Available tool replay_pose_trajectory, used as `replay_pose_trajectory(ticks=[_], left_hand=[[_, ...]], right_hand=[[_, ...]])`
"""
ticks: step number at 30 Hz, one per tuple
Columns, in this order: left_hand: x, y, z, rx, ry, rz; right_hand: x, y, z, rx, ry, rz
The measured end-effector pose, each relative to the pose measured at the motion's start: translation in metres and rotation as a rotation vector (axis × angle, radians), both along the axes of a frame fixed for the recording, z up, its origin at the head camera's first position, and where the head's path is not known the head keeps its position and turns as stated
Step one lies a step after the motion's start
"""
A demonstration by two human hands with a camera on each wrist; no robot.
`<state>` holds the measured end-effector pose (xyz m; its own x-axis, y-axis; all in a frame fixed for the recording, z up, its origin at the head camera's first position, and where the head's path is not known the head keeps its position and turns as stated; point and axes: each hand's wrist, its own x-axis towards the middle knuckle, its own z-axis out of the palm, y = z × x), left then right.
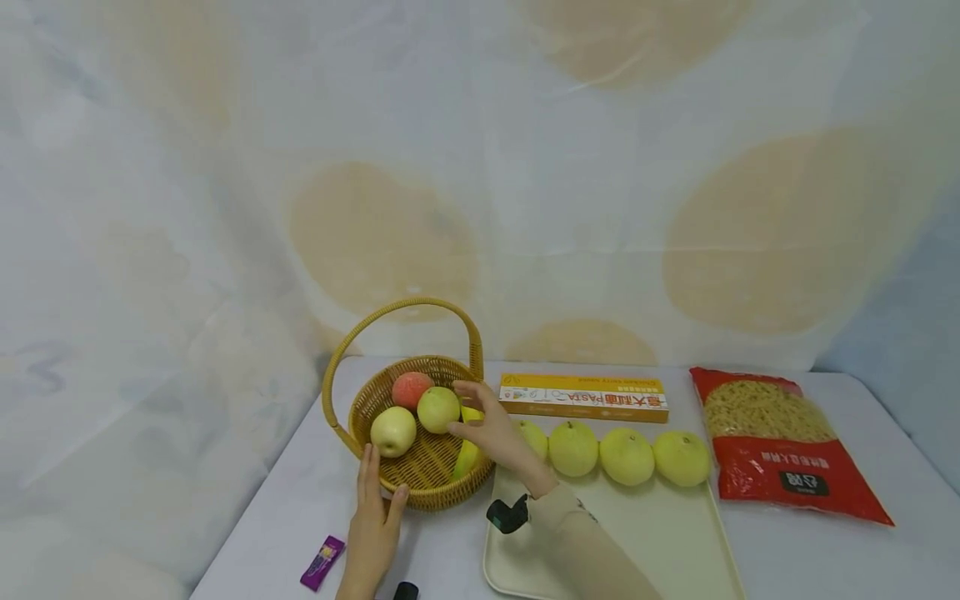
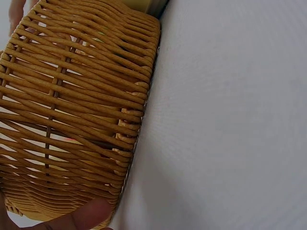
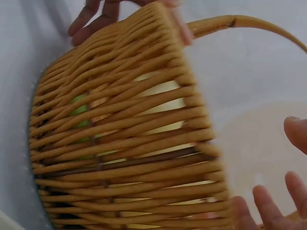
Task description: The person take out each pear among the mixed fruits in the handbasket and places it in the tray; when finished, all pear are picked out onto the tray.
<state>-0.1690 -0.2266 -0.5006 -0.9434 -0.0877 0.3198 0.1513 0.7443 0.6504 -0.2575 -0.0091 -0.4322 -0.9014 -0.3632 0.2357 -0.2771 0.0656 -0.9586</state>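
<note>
A wicker basket (image 1: pixel 435 498) with a tall arched handle stands at the left of the table. Inside are a pale yellow-green apple (image 1: pixel 393 432), a greener round fruit (image 1: pixel 438 410), a red fruit (image 1: pixel 412 389) and a yellow fruit (image 1: pixel 467 457), partly hidden by my right hand. My left hand (image 1: pixel 372 525) rests on the front left of the basket, fingers extended along its rim; in the left wrist view its thumb (image 2: pixel 91 214) lies along the woven outer wall. Over the right rim reaches my right hand (image 1: pixel 491 425), fingers spread and slightly bent beside the greener fruit, holding nothing.
Right of the basket, a cream tray (image 1: pixel 660 542) holds several yellow-green round fruits (image 1: pixel 627 456) along its far side. Behind it lies a pasta box (image 1: pixel 583 397). A red bag of pasta (image 1: pixel 787 450) lies at far right. A small purple packet (image 1: pixel 322 562) is at the front left.
</note>
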Motion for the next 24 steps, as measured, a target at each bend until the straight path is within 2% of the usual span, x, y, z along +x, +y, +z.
replay_pose_trajectory(ticks=[4, 11, 21, 24], left_hand=[[0.001, 0.000, 0.002, 0.003, 0.001, 0.005], [0.001, 0.002, 0.003, 0.002, -0.008, 0.014], [0.001, 0.002, 0.002, -0.006, -0.006, 0.024], [0.000, 0.004, 0.001, -0.005, -0.004, 0.027]], right_hand=[[-0.008, -0.011, -0.004, 0.076, 0.053, -0.032], [-0.019, -0.026, -0.010, 0.311, 0.152, -0.083], [-0.030, -0.042, -0.008, 0.522, 0.258, -0.135], [-0.032, -0.045, -0.008, 0.543, 0.271, -0.157]])
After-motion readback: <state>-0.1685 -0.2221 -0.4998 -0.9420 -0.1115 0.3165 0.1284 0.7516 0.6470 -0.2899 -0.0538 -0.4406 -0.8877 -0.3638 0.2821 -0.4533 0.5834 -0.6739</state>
